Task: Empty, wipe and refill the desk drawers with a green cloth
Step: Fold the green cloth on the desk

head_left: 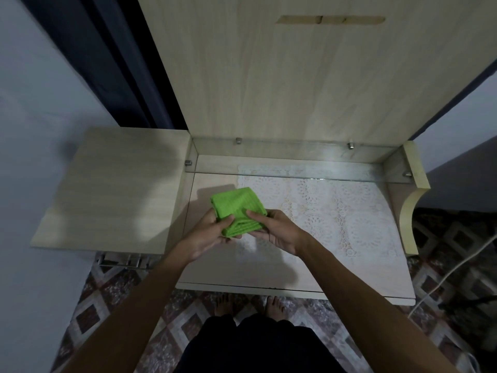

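OK, head view, only one. Green cloth: folded into a thick squarish pad, ribbed/waffle weave, stacked fold edges facing the person on the near side. Its long axis runs roughly from far-left to near-right, one corner pointing away toward the back panel. It's held just above the tabletop, over the left edge of the lace mat, not resting on it as far as I can tell.

Left hand: palm up under the cloth's near-left side, thumb on top, fingers curled under, gripping the cloth. Right hand: thumb and forefinger pinching the cloth's near-right edge, other fingers curled beneath. Both forearms bare, reaching forward and converging at the cloth.

Tabletop is pale wood-grain laminate, flat, straight front edge. Lace mat is white, openwork with round floral motifs, covering the middle and right part. Glass shelf runs along the rear on small metal studs. Curved cream side piece on the right. Lower side cabinet on the left, same laminate, metal handles at its front edge. Patterned diamond rug on the floor, bare feet on it, white cable at right.
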